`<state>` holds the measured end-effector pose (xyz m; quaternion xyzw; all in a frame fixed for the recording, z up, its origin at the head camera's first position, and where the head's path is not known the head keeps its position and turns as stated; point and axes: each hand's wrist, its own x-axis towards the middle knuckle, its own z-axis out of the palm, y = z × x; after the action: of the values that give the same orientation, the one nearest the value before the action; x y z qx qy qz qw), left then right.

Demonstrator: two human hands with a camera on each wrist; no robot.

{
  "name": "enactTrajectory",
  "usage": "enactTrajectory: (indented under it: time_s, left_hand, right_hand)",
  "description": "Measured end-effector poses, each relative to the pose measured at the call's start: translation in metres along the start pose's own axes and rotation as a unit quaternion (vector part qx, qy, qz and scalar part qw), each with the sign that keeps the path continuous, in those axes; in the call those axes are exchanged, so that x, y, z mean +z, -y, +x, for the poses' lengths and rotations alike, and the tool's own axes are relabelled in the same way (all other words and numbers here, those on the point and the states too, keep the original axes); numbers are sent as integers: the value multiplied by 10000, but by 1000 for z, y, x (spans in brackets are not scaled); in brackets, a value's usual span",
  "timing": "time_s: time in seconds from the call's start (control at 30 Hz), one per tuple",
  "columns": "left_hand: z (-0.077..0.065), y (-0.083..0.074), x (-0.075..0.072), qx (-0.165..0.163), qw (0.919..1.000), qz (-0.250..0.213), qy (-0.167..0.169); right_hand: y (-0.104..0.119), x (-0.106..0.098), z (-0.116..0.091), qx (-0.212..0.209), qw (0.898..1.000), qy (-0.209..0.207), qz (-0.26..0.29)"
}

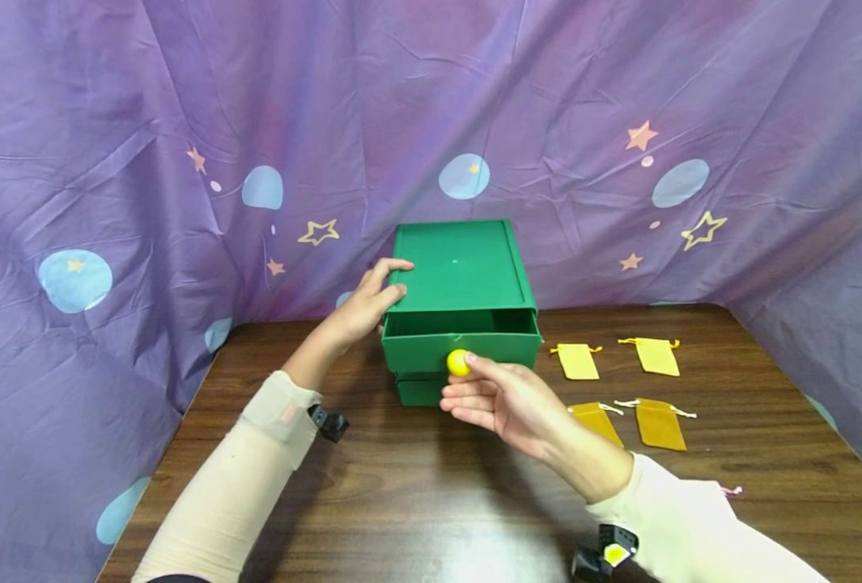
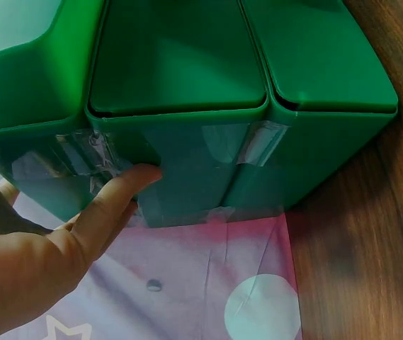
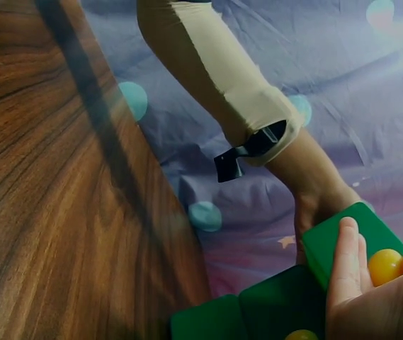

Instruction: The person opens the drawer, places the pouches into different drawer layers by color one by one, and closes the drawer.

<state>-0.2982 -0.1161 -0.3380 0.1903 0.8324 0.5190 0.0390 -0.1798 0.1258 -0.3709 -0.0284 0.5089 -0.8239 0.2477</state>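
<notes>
One green drawer unit (image 1: 454, 263) sits far-centre; I'd brace it firmly and work its top drawer (image 1: 416, 353), partway out, straight w/o tilting. L hand (image 1: 367, 308) rests on the unit's left edge, fingers loosely spread, gripping nothing; R hand (image 1: 507, 403), other fingers extended, seems to pinch the yellow knob (image 1: 456, 363), so light, even force should do. Looks-wise: unit's glossy plastic w/ clear tape (image 2: 261, 145) at its seams; knob's round, shiny, mid-front.
</notes>
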Motion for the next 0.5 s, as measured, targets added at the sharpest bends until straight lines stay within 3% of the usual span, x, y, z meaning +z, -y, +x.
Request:
enactTrajectory:
  time_s: [0.5]
  left_hand:
    - [0, 0, 0, -124, 9998, -173, 52]
  right_hand:
    - [-3, -1, -6, 65, 9999, 146, -31]
